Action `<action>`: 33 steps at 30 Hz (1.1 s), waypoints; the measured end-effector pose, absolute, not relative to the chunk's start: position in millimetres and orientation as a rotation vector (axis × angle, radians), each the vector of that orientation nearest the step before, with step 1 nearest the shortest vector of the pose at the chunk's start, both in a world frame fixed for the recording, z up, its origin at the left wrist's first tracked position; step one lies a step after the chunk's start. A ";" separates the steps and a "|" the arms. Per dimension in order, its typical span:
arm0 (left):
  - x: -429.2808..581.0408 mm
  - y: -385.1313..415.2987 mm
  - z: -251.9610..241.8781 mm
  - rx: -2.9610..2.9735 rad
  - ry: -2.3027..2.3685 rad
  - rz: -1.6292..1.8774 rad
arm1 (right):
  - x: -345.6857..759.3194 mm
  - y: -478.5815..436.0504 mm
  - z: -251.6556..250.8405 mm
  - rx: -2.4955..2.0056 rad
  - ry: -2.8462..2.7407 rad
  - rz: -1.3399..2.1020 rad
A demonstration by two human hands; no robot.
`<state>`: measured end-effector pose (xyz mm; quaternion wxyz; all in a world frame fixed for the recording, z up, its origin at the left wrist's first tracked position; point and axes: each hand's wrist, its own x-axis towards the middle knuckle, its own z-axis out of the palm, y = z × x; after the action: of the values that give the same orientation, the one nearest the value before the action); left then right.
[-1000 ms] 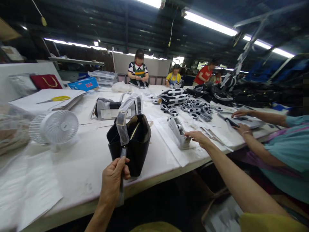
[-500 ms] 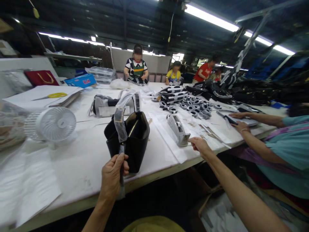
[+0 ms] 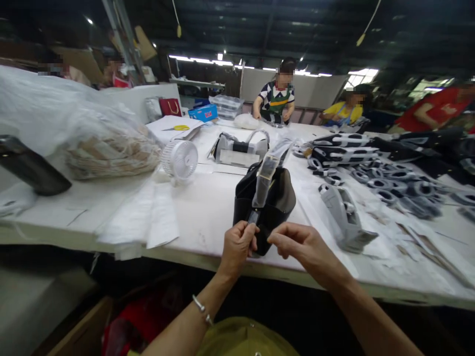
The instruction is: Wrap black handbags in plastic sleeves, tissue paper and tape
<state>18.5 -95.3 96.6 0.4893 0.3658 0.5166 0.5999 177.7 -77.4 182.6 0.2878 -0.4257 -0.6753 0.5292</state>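
Observation:
A black handbag [image 3: 247,202] stands upright near the table's front edge, its top open. Its strap [image 3: 265,180], wrapped in clear plastic, rises over the bag. My left hand [image 3: 237,247] pinches the lower end of this strap at the bag's front side. Close by on the right, my right hand [image 3: 308,249] has thumb and forefinger pressed together at the bag's side; whatever is between them is too small to make out. To the right of that hand sits a grey tape dispenser [image 3: 343,217], apart from it.
A small white fan [image 3: 180,160] stands left of the bag, with white sheets [image 3: 141,217] before it. Behind lies another wrapped bag [image 3: 237,151]. Wrapped black parts [image 3: 401,185] are heaped at right. A dark bottle [image 3: 33,165] lies tilted at far left. Co-workers are across the table.
The view has turned left. My right hand has gone from the tape dispenser to beside the handbag. My left hand still pinches the strap.

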 end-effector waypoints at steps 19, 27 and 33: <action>4.6 -103.2 100.0 0.758 0.958 1.397 | 141.3 -29.5 156.7 -1.493 -1.645 1.517; 6.3 -112.1 115.9 0.327 0.594 1.263 | 153.4 -43.7 145.3 -1.184 -1.427 1.980; 14.0 -115.0 118.7 0.272 0.655 1.221 | 130.6 -51.4 128.9 -1.315 -1.406 1.633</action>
<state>14.0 -115.0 118.7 0.7610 0.1248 0.3009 0.5611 130.6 -51.4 128.9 0.3035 -0.4963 -0.5307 0.6164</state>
